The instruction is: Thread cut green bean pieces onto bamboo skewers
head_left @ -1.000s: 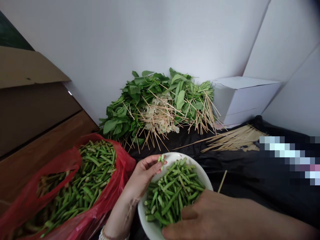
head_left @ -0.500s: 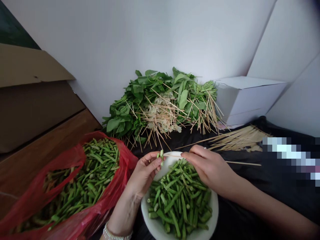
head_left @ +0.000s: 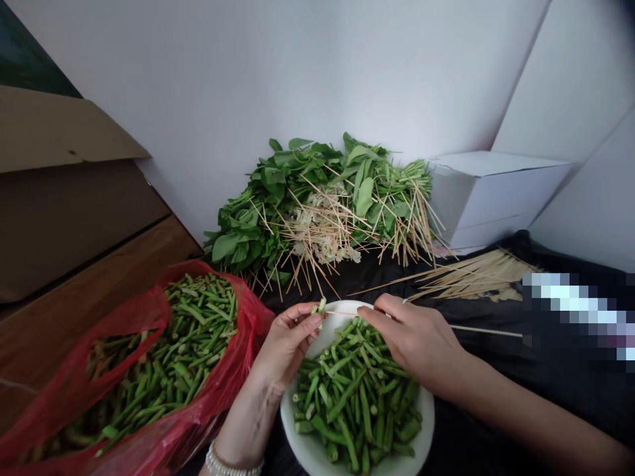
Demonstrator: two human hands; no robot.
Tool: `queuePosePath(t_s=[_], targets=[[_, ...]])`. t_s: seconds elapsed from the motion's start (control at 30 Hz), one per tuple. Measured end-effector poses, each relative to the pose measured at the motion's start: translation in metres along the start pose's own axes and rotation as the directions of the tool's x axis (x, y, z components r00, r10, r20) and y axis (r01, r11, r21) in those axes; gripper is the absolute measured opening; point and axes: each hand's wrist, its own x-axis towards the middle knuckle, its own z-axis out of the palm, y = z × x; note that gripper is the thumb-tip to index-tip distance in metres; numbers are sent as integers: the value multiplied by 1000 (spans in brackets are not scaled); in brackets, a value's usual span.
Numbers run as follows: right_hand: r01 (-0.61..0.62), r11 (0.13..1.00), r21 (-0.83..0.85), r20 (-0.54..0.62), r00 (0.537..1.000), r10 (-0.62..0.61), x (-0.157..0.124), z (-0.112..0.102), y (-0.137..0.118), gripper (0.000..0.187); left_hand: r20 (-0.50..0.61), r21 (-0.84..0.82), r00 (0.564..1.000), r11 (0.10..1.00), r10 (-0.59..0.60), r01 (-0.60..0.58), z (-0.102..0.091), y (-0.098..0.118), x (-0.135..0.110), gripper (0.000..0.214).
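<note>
Between the thumb and fingers of my left hand [head_left: 295, 337] are pinched pieces of green bean [head_left: 321, 308], held over the far left rim of a white bowl [head_left: 425, 430]. My right hand [head_left: 414, 334] grips a thin wooden skewer [head_left: 489, 330], whose front end reaches left to the bean pieces. Its back end sticks out to the right past my hand. Whether the tip has passed through the beans is too small to tell. Cut green beans [head_left: 360, 403] fill the bowl below both hands.
A red plastic bag [head_left: 248, 311] of cut beans stands at left. Leafy greens [head_left: 278, 178] and skewered pale pieces [head_left: 322, 228] lie against the wall. Loose skewers [head_left: 466, 274] rest at right on black sheeting, near a white box [head_left: 501, 192]. A cardboard box [head_left: 69, 198] is far left.
My right hand has shifted very slightly, and the skewer's back end sits a little lower. The bean pieces have tilted a little in my left fingers.
</note>
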Motion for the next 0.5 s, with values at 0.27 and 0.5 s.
queuePosePath(t_s=[0.27,0.5], targets=[[32,999,-8,-52,998,-32,-3,6,-7,34,6,-3,1000,1000,-26,26,0,1,-1,33],[37,998,-57,-93,995,-42,-7,7,-16,33,8,38,998,997,-67,67,-1,2,-4,34]])
